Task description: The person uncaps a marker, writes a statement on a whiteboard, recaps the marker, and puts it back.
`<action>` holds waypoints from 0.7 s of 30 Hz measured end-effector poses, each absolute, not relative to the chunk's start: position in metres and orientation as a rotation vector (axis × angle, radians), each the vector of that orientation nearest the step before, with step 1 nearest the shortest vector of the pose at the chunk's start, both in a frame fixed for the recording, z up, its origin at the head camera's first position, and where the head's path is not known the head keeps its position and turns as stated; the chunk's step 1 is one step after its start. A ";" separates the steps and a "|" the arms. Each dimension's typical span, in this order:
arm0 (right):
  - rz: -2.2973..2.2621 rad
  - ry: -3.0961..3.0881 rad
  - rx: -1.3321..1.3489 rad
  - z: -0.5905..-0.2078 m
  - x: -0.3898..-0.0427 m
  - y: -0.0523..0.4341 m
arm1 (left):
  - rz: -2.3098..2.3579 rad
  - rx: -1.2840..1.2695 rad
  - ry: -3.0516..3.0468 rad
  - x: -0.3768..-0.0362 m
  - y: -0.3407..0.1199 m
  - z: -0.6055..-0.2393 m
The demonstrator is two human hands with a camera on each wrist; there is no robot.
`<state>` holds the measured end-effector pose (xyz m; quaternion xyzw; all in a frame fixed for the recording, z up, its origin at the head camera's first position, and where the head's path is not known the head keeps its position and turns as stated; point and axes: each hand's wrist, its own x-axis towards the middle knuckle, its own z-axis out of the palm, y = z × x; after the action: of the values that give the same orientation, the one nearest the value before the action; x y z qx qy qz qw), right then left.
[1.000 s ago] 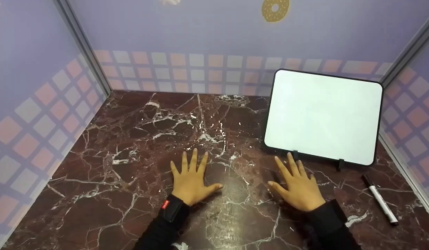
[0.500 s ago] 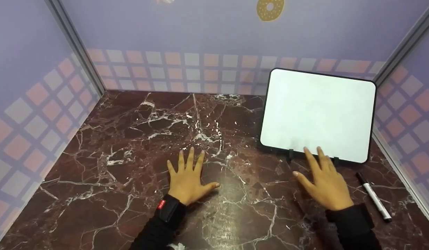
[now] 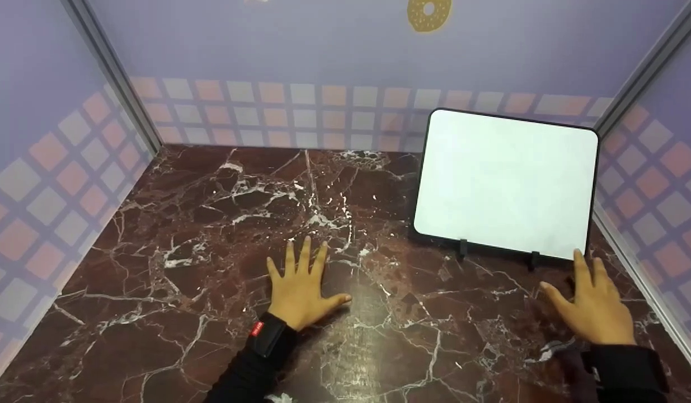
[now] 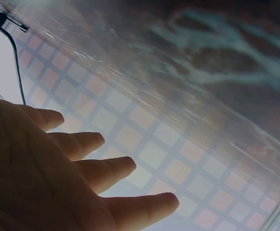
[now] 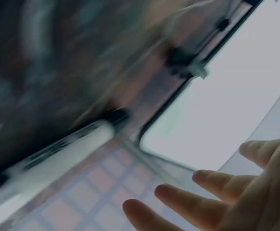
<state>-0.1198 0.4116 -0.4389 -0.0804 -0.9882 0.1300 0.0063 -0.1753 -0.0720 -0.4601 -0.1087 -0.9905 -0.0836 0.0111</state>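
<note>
Marker (image 5: pixel 58 156): it lies on the tabletop (image 3: pixel 211 235) near the right edge, just in front of the whiteboard's lower right corner, and your right hand (image 3: pixel 594 308) is spread directly above it. From the head view your hand covers the pen entirely; only the right wrist view shows it, a white barrel with a dark cap, blurred, lying flat beneath your straight, parted fingers (image 5: pixel 188 204). You grip nothing with that hand; whether the palm touches the pen cannot be told. The whiteboard (image 3: pixel 504 182) stands tilted on two small black feet toward the back right corner of the tabletop, its face blank, its lower edge just beyond your right fingertips.

Your left hand (image 3: pixel 300 288) rests palm down on the dark red marble near the middle of the front edge, fingers straight and spread, thumb out to the right, holding nothing. It sits well apart from the whiteboard and from your right hand. A black sleeve with a small red tag (image 3: pixel 257 328) covers that wrist.
</note>
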 end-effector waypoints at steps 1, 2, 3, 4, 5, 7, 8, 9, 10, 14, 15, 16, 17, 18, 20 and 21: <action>0.419 -3.110 -0.275 -0.440 -0.118 0.416 | -0.261 -0.341 -3.095 -0.175 -0.071 -0.460; 0.431 -3.125 -0.295 -0.442 -0.116 0.420 | -0.262 -0.343 -3.099 -0.176 -0.071 -0.460; 0.442 -3.140 -0.315 -0.443 -0.115 0.424 | -0.265 -0.346 -3.100 -0.176 -0.070 -0.460; 0.452 -3.155 -0.331 -0.445 -0.114 0.427 | -0.267 -0.349 -3.102 -0.176 -0.069 -0.461; 0.459 -3.168 -0.341 -0.446 -0.113 0.431 | -0.266 -0.351 -3.103 -0.176 -0.068 -0.461; 0.472 -3.186 -0.354 -0.449 -0.112 0.436 | -0.266 -0.356 -3.101 -0.176 -0.066 -0.461; 0.479 -3.192 -0.362 -0.450 -0.111 0.439 | -0.264 -0.359 -3.098 -0.177 -0.065 -0.462; 0.483 -3.196 -0.370 -0.451 -0.111 0.441 | -0.254 -0.361 -3.099 -0.177 -0.063 -0.462; 0.487 -3.203 -0.378 -0.452 -0.111 0.443 | -0.247 -0.366 -3.099 -0.177 -0.061 -0.462; 0.484 -3.231 -0.405 -0.453 -0.110 0.449 | -0.205 -0.417 -3.109 -0.177 -0.049 -0.461; 0.476 -3.235 -0.407 -0.453 -0.111 0.451 | -0.196 -0.435 -3.113 -0.178 -0.045 -0.460; 0.465 -3.238 -0.405 -0.452 -0.111 0.452 | -0.196 -0.454 -3.113 -0.178 -0.042 -0.460; 0.455 -3.239 -0.400 -0.452 -0.111 0.454 | -0.195 -0.472 -3.113 -0.178 -0.038 -0.458; 0.438 -3.238 -0.392 -0.452 -0.112 0.455 | -0.196 -0.491 -3.110 -0.178 -0.033 -0.458; 0.400 -3.242 -0.378 -0.453 -0.112 0.457 | -0.197 -0.526 -3.106 -0.178 -0.025 -0.456; 0.385 -3.248 -0.374 -0.453 -0.112 0.458 | -0.198 -0.546 -3.108 -0.179 -0.020 -0.456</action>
<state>-0.1117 0.4576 -0.4528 -0.1132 -0.9838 0.1167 -0.0750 -0.1786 -0.0204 -0.4555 -0.1728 -0.9829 -0.0625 -0.0099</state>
